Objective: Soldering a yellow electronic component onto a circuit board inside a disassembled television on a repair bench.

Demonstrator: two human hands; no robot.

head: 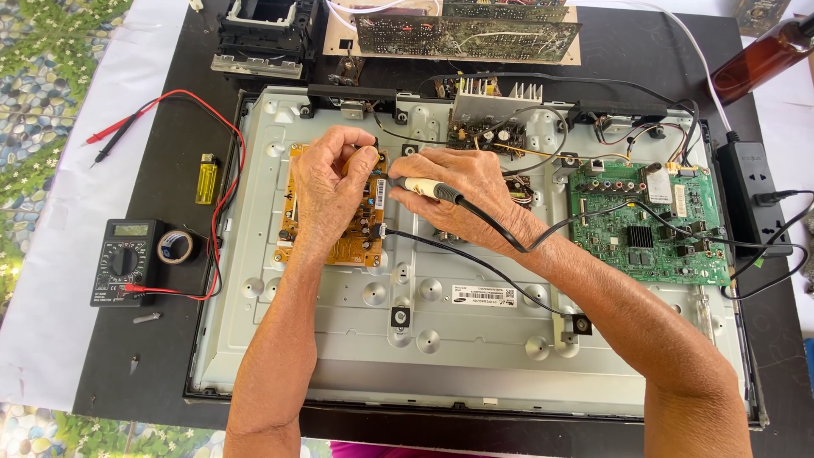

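"What is the right hand (462, 182) holding?"

"A soldering iron (424, 188). It is thin like a pen, cream with a black end, and a black rubbery cord (543, 242) comes out the back. The fingers are wrapped tight around it."

"And the left hand (332, 187)?"

"Its fingers (360, 161) are pinched together on something very small. I cannot tell what it is. The pinch is just beside the tip of the iron."

"What is under the fingers?"

"A flat tan circuit board (343, 246) with little black bumps on it. It lies on a big grey metal panel (339, 339) with round dents, which sits on the black bench (161, 356)."

"What else is there?"

"Past the right hand's fingers is a green circuit board (649, 229), shiny and full of tiny parts. Far out from the left hand's fingers is a yellow see-through lighter (206, 178), a roll of black tape (176, 247), and a dark boxy meter (125, 261) with red and black wires (127, 123)."
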